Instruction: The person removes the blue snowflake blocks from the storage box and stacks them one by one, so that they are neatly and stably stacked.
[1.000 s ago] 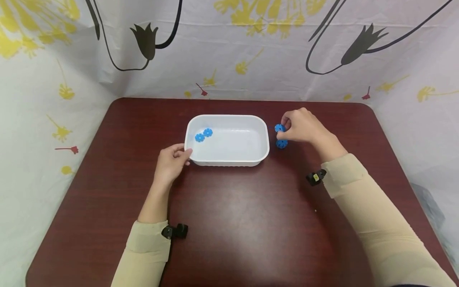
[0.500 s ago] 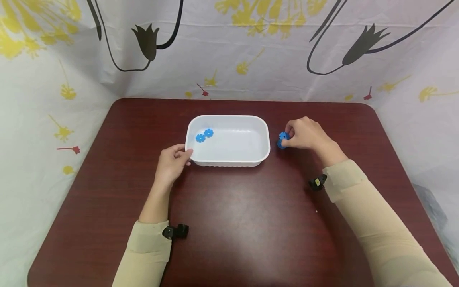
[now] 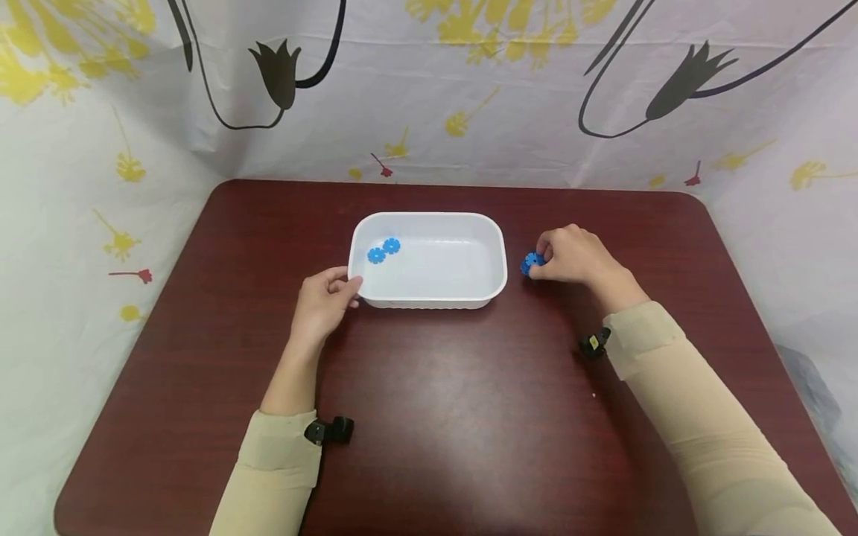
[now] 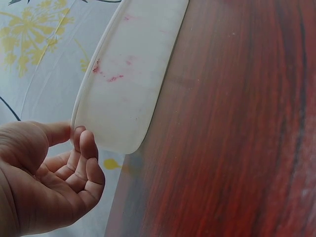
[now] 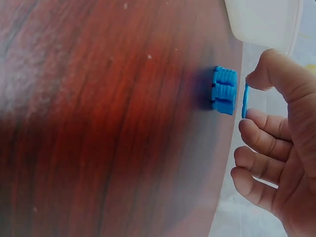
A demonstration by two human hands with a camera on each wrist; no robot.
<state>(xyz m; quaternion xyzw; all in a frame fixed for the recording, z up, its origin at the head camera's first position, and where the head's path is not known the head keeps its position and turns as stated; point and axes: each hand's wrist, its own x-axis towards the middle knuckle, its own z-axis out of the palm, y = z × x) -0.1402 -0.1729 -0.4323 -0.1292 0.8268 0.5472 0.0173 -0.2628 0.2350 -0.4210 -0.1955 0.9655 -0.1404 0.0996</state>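
Observation:
My right hand point(image 3: 575, 257) pinches a blue notched plastic disc point(image 5: 245, 100) by its edges between thumb and fingertips. Just below it, a short stack of matching blue discs point(image 5: 225, 92) stands on the table; a thin gap separates the two in the right wrist view. In the head view the held disc covers most of that stack. With thumb and fingers, my left hand point(image 3: 323, 304) grips the left rim of a white plastic tray point(image 3: 436, 301). Two blue discs point(image 3: 377, 255) lie side by side inside the tray, toward its left end.
All of this sits on a dark red-brown wooden table point(image 3: 442, 417) with rounded far corners. A white patterned cloth point(image 3: 429, 112) hangs behind the table and along its sides. The tray's right end stands a short way left of the stack.
My right hand has brought the held disc toward me, from beyond the stack to right over it. The left hand keeps its grip on the tray, which stays in place.

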